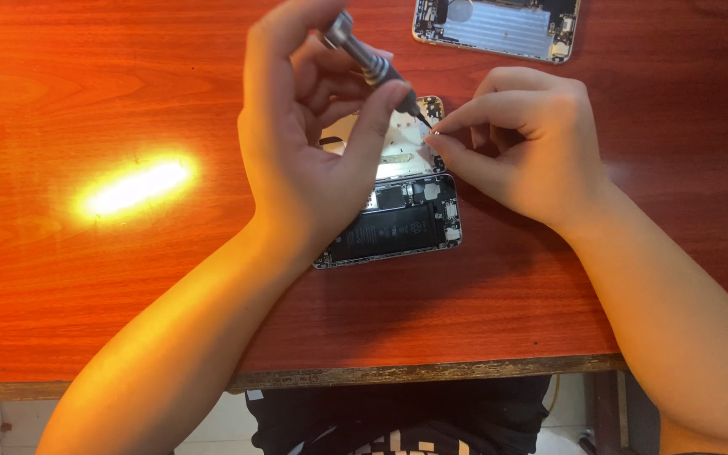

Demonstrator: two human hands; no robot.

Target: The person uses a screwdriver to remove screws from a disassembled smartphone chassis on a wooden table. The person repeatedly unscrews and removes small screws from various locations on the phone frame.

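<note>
Left hand (313, 143) pinches a slim, rigid screwdriver (370, 61) by its knurled shaft over the fragile opened phone (398, 215) mid-counter (128, 278), right hand (524, 143) pinching something tiny, likely a screw

Both forearms are bare from elbow to wrist, with no sleeves, watch, rings or gloves on the left hand (305, 143) or the right hand (524, 143). Below the table edge, the person wears a black garment (398, 417) with a pale printed pattern.
</note>
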